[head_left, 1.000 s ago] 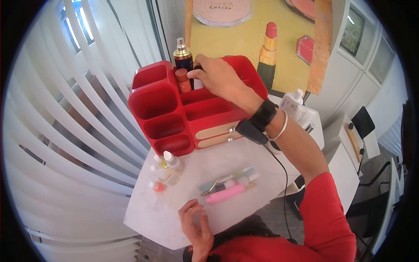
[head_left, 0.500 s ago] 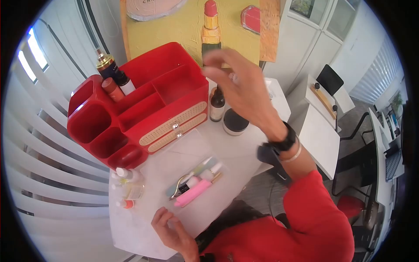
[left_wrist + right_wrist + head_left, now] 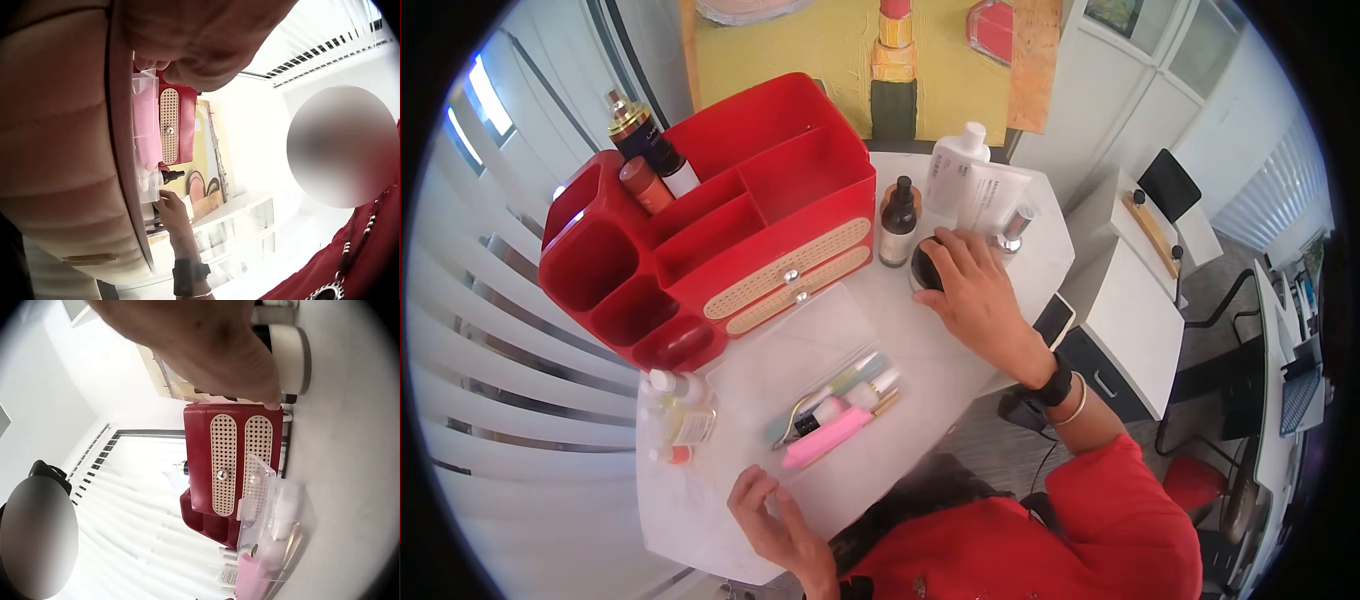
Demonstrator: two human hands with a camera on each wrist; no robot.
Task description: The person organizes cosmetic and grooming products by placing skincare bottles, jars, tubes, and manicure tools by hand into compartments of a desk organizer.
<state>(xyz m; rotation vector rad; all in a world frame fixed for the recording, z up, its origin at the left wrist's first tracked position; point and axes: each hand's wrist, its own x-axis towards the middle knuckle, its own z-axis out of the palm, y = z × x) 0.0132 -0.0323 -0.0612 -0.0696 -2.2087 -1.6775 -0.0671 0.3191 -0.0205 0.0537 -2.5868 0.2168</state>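
My right hand (image 3: 980, 297) is at a low round jar (image 3: 291, 359) with a black lid (image 3: 926, 266), thumb on the near side and fingers curled over the lid. Beside it stands a dark dropper bottle (image 3: 898, 225). Over the table's near left edge my left hand (image 3: 776, 525) hangs with loosely bent fingers and holds nothing. Closest to it is a clear tray (image 3: 735, 372) with a pink tube (image 3: 832, 437), small bottles and a metal nipper. The red organizer (image 3: 770, 235) holds a dark spray bottle (image 3: 640, 135), a reddish-brown tube (image 3: 645, 187) and a black-capped white bottle (image 3: 680, 178).
Behind the jar stand a white bottle (image 3: 956, 165), a white tube (image 3: 992, 197) and a silver-capped bottle (image 3: 1014, 228). Small bottles (image 3: 690, 405) cluster at the table's left. A phone (image 3: 1053, 320) lies by the right edge. Blinds hang at the left.
My right hand has left the black-capped bottle in the organizer, swung right and come down onto the black-lidded jar. The view has turned right. My left hand stays near the tray.
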